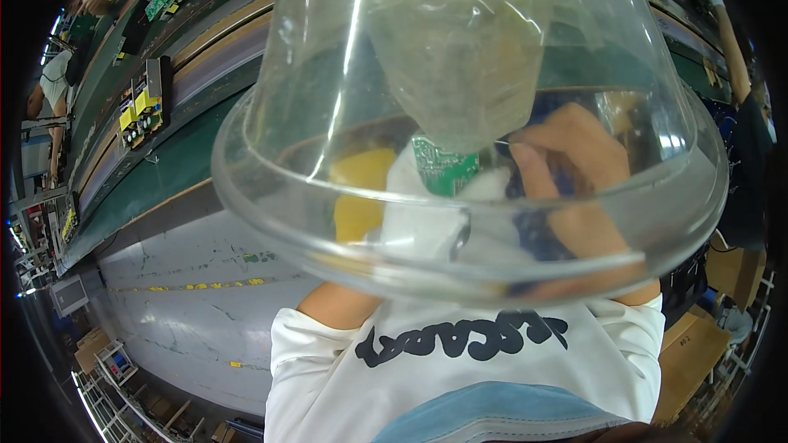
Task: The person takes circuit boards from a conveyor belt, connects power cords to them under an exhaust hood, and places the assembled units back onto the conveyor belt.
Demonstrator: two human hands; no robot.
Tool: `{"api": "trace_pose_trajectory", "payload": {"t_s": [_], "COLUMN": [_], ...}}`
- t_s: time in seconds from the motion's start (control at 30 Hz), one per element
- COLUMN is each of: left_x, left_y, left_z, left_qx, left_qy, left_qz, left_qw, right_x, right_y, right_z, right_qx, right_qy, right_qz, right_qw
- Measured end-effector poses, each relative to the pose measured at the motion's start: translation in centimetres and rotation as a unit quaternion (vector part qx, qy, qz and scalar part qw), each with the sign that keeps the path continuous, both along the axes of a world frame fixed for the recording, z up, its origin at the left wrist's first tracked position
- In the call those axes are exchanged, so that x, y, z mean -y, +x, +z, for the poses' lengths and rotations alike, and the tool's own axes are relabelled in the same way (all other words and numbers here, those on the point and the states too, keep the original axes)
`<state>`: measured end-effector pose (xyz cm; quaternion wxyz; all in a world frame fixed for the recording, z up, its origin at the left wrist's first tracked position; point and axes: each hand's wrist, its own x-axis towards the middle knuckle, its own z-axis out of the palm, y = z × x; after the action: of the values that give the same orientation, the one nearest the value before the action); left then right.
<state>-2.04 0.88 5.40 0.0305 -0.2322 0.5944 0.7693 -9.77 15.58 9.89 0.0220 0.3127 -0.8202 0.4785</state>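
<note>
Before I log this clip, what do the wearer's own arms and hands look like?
Through a clear plastic cover, the left hand shows a white glove, while the right hand looks ungloved. Both arms have short, loose white sleeves with no visible markings. The cover's glare and blur hide finer detail.

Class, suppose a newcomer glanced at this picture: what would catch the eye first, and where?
The large clear cover dominates the upper middle. Through it shows a green circuit board in the white-gloved left hand, the bare right hand beside it. Bright yellow components stand out at upper left.
</note>
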Motion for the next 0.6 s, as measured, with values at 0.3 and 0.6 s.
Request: {"api": "trace_pose_trajectory", "payload": {"t_s": [0.3, 0.6], "left_x": [0.2, 0.1], "left_y": [-0.5, -1.4], "left_z": [1.3, 1.6], "left_qx": [0.005, 0.013], "left_qy": [-0.001, 0.004], "left_qz": [-0.004, -0.015], "left_qw": [1.0, 1.0], "right_x": [-2.8, -1.8], "right_y": [-0.3, -0.4], "right_z": [0.6, 0.6], "right_qx": [-0.011, -0.096], "right_qy": [0.076, 0.105], "right_qz": [0.041, 0.028], "right_qw": [0.996, 0.989]}}
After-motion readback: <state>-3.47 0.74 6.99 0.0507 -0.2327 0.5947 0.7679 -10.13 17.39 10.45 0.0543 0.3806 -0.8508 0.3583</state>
